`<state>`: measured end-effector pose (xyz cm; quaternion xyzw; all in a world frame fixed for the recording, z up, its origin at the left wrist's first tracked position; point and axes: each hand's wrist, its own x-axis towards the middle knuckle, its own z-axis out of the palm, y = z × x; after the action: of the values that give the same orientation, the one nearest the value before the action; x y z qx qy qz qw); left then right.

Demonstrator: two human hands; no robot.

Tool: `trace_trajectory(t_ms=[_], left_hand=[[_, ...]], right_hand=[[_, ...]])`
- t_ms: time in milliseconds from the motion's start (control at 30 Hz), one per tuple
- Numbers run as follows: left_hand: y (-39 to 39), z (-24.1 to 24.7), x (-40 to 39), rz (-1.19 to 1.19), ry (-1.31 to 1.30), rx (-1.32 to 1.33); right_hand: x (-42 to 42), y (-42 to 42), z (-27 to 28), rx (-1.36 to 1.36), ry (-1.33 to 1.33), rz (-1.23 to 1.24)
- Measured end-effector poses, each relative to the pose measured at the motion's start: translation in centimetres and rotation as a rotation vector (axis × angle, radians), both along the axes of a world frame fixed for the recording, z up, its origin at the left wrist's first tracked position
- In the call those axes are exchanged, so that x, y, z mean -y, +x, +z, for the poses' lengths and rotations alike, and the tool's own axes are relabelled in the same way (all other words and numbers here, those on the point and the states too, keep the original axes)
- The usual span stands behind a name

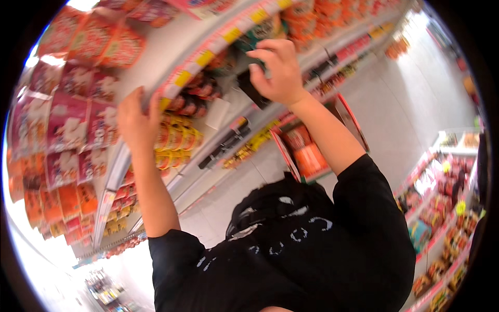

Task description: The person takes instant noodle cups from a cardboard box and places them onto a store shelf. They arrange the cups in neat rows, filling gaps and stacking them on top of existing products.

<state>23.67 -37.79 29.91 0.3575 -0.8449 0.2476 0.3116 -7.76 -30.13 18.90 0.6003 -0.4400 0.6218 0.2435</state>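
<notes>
My left hand [136, 117] grips the front edge of an upper shelf [113, 171], beside its strip of yellow and pink price labels [202, 58]. Hanging or standing on that shelf, left of the hand, are purple snack packets [68, 124]. My right hand [278, 72] is raised over the shelf below with its fingers curled and apart, and nothing plain shows between them. Just beyond its fingertips is a teal packet [263, 31], partly covered by the hand. A dark flat piece [253, 87] lies on the lower shelf under the right hand.
Orange packets [300, 19] fill the lower shelf's far part; yellow-labelled cups or tubs [175, 132] stand nearer. A carton [278, 144] holding red and orange packets [310, 156] stands below my right forearm. Another stocked display [440, 199] is at right, across the tiled floor [386, 105].
</notes>
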Motion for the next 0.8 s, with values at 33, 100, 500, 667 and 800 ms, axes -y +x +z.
trace_trajectory(t_ms=[33,100,500,667,800], left_hand=[[-0.9,-0.1,0.5,-0.055,-0.006,-0.019],[-0.5,-0.9,0.5,0.021,-0.065,-0.062],[0.5,-2.2,2.7,0.084,-0.391,0.106],[0.3,-2.1,2.9,0.049,-0.441,0.091],[0.1,-2.2,2.8,0.038,-0.446,0.077]], right_hand=[[-2.9,-2.4,-3.0,0.052,0.105,-0.048],[-6.0,-5.7,-10.7,0.068,0.502,-0.121],[-12.6,-1.8,-17.6,-0.150,1.022,0.072],[-13.8,-1.9,-22.8,-0.333,1.907,0.098],[-12.2,-0.8,-26.3,-0.290,2.316,0.156]])
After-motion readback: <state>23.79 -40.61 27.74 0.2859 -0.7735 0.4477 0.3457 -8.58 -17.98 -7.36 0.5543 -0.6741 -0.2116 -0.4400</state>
